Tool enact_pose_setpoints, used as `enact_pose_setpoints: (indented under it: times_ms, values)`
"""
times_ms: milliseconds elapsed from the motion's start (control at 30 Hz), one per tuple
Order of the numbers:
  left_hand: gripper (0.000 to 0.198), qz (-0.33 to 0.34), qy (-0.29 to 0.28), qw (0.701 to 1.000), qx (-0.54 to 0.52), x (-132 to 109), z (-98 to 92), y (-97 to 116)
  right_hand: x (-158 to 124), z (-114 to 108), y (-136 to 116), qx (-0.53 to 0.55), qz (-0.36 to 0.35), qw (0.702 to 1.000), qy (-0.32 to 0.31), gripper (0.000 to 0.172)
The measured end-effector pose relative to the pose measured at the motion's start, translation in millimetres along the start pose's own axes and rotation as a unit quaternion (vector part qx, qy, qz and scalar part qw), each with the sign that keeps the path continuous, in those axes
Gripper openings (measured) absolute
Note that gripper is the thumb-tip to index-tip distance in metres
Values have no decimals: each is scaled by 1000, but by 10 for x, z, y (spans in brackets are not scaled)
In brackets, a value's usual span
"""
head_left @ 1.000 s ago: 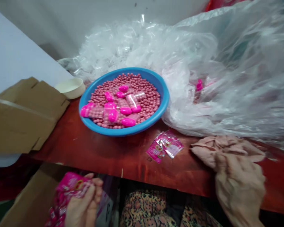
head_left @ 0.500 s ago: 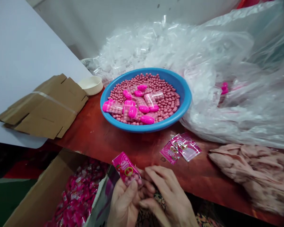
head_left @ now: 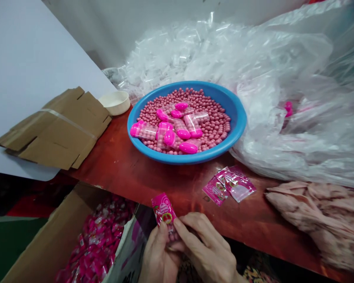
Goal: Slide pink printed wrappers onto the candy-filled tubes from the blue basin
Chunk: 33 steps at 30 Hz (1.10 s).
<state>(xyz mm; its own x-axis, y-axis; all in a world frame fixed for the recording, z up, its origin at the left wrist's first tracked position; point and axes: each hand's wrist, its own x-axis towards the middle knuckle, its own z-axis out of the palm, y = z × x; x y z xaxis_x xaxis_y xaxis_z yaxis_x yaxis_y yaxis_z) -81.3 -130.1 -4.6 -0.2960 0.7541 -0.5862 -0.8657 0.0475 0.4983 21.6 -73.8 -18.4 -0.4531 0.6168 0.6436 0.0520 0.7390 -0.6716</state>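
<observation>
My left hand and my right hand both grip a small pink printed candy packet at the front edge of the table. Pink balls show in its lower part; the fingers hide its bottom end. To the right lie several flat pink printed wrappers, overlapping. Behind the hands stands a blue basin of pink candy balls. On the balls rest several clear containers with bright pink caps, balls visible inside them.
An open carton at lower left holds many pink wrapped packets. Flattened cardboard and a white dish lie at left. Piled clear containers and plastic bags fill the back. A crumpled pinkish cloth lies at right.
My right hand has moved left onto the packet, its fingers now pinching it beside my left thumb. The packet stands more upright and slightly further right. The view has shifted slightly.
</observation>
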Motion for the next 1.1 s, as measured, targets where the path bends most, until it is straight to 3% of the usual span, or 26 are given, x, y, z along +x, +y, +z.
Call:
enact_pose_setpoints:
  times_ms: [100,267,400,467,533,567,600,667,700,733,800,833,867,967,1033,1100]
  values:
    - [20,6,-8,1000,5,-13,18,-24,-7,-12,13,-1,1,1000,9,29]
    - [21,18,42,998,44,-53,32,-24,-31,2,23,5,3,1000,1,28]
    - [24,11,57,996,65,-65,5,-70,22,66,1,-4,-32,999,35,24]
    - [25,-7,60,995,74,-61,-45,-21,83,92,-23,-23,-45,998,41,19]
    - [30,-24,66,992,106,-36,-165,163,140,57,-57,-52,-42,997,24,16]
    - [34,-32,59,989,131,-13,-258,310,154,-2,-75,-71,-45,996,25,16]
    - [33,7,84,986,143,16,-372,481,152,-95,-89,-96,-45,994,33,17]
    - [33,181,226,950,115,80,-625,830,88,-384,-95,-173,-31,981,84,23]
    - [30,238,292,920,108,108,-739,966,26,-567,-78,-237,36,967,92,26]
    - [29,244,331,906,104,127,-824,1050,-52,-761,-45,-310,111,940,95,32]
    - [40,194,348,910,111,133,-854,1029,-230,-1122,63,-438,223,856,156,40]
    - [52,155,309,930,127,119,-784,929,-317,-1266,132,-486,237,826,160,45]
    - [54,141,236,949,154,98,-657,786,-392,-1374,203,-515,265,805,126,49]
    - [31,112,52,964,234,32,-14,264,-521,-1497,385,-521,239,810,128,52]
    - [17,110,-90,932,333,28,493,-58,-525,-1479,460,-519,225,812,146,49]
    - [20,117,-247,852,448,77,939,-356,-490,-1456,502,-528,232,804,146,45]
